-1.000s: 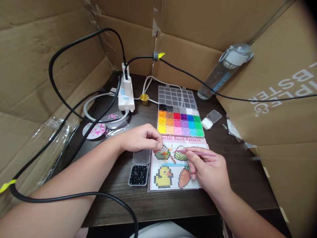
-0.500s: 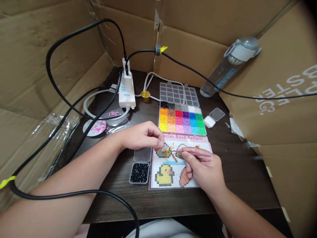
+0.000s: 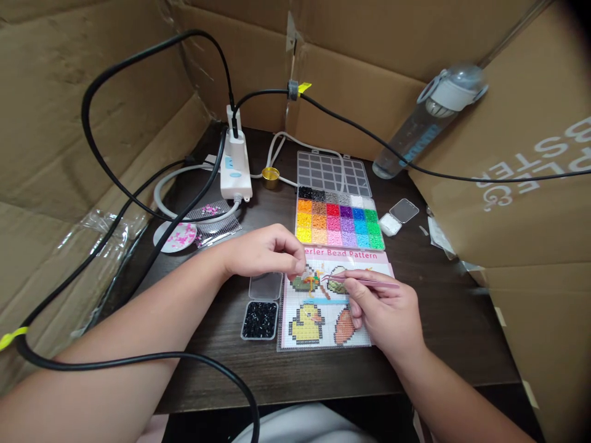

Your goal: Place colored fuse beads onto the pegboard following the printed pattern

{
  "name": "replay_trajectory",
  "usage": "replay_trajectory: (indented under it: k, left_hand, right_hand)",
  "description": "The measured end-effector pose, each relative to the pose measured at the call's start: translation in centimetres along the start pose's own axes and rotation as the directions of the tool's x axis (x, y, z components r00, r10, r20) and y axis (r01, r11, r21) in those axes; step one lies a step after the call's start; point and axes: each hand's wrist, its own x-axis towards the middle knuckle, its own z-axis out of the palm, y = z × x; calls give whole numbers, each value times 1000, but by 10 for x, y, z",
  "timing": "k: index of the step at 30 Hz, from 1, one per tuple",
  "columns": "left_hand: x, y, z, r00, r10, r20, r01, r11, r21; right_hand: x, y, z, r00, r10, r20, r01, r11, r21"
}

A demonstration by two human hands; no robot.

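Note:
My right hand (image 3: 383, 314) grips pink tweezers (image 3: 369, 282), their thin tips pointing left above a bead pattern sheet (image 3: 329, 329). A yellow duck and other bead figures show on the sheet under a clear pegboard. Orange, green and brown beads (image 3: 316, 280) lie near the tweezer tips. Over the sheet's upper left edge, my left hand (image 3: 272, 251) is closed with fingers curled and pinched. What it holds, if anything, is too small to tell. Below it stands a small clear box of black beads (image 3: 259, 321) with its lid raised.
A sorted bead case (image 3: 339, 224) with many colours lies behind the sheet. A power strip (image 3: 235, 178), a gold cup (image 3: 270, 178) and a white dish (image 3: 161, 239) of pink beads sit left. Black cable (image 3: 152, 355) crosses my left arm. A bottle (image 3: 422, 126) leans right.
My right hand has shifted slightly right, and the tweezer tips have risen a little and look slightly parted. My left hand stays in nearly the same place.

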Motion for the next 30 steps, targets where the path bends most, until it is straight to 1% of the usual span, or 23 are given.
replay_trajectory:
  k: [2, 4, 6, 8, 9, 11, 15, 17, 20, 24, 26, 30]
  left_hand:
    - [0, 0, -1, 1000, 9, 0, -9, 1000, 21]
    - [0, 0, -1, 1000, 14, -2, -14, 999, 48]
    - [0, 0, -2, 1000, 12, -3, -11, 998, 67]
    - [1, 1, -3, 1000, 8, -4, -7, 997, 76]
    - [1, 2, -3, 1000, 6, -5, -6, 997, 81]
    - [1, 3, -3, 1000, 7, -5, -7, 996, 88]
    - [1, 5, -3, 1000, 7, 7, -8, 996, 93]
    - [1, 5, -4, 1000, 3, 8, -3, 996, 87]
    - [1, 4, -4, 1000, -3, 9, 3, 997, 76]
    - [1, 4, -4, 1000, -1, 6, 0, 998, 61]
    - [1, 5, -4, 1000, 0, 5, 0, 998, 62]
    - [1, 5, -4, 1000, -14, -4, 15, 996, 85]
  right_hand:
    - [3, -3, -6, 998, -57, -21, 58, 998, 36]
    - [9, -10, -14, 990, -123, -67, 127, 989, 70]
    - [17, -21, -23, 976, -188, -107, 199, 975, 100]
    - [27, -36, -29, 946, -285, -155, 307, 941, 145]
    - [33, -43, -32, 938, -307, -158, 331, 931, 153]
    - [45, -56, -34, 919, -348, -186, 375, 916, 143]
    - [69, -71, -28, 904, -403, -141, 411, 911, 24]
    - [80, -74, -21, 896, -429, -113, 428, 903, -36]
    - [93, -75, -6, 884, -460, -80, 456, 888, -68]
    - [98, -70, 9, 875, -465, -134, 459, 885, -69]
    - [97, -64, 8, 871, -461, -171, 458, 887, -62]
    - [96, -55, -1, 862, -452, -230, 459, 888, -24]
